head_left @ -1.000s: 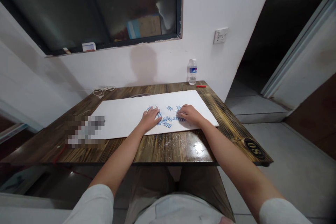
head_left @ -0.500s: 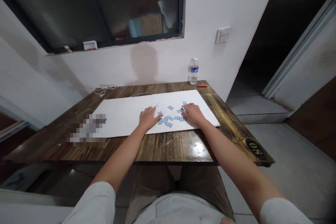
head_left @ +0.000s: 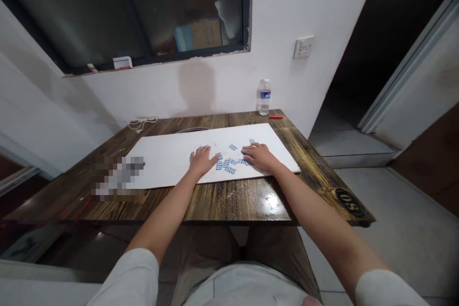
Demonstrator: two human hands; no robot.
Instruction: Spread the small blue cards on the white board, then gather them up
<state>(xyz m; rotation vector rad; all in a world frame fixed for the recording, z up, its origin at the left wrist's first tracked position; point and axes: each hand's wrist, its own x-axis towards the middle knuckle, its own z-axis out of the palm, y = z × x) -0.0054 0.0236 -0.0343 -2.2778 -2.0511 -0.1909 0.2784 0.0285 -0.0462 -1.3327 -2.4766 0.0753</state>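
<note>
Several small white pieces with blue stripes (head_left: 230, 170) lie scattered on a white board (head_left: 172, 158); their exact kind is too small to make out. My left hand (head_left: 202, 159) rests palm down at the left side of the pieces, its fingers spread and its thumb beside one of them. On the right, my right hand (head_left: 260, 156) lies flat with fingers stretched out, covering part of the nearby pieces. One striped piece (head_left: 233, 147) lies apart between the two hands, towards the far side. What lies under each palm is hidden.
The board lies on a dark wooden table (head_left: 229, 201). At its back stand a water bottle (head_left: 264, 98), a red pen-like stick (head_left: 276, 117) and a coiled white cord (head_left: 142, 123). A blurred patch covers things at the board's left end.
My right hand has shifted slightly left, its fingers now reaching over a piece that showed before. My left hand has barely moved.
</note>
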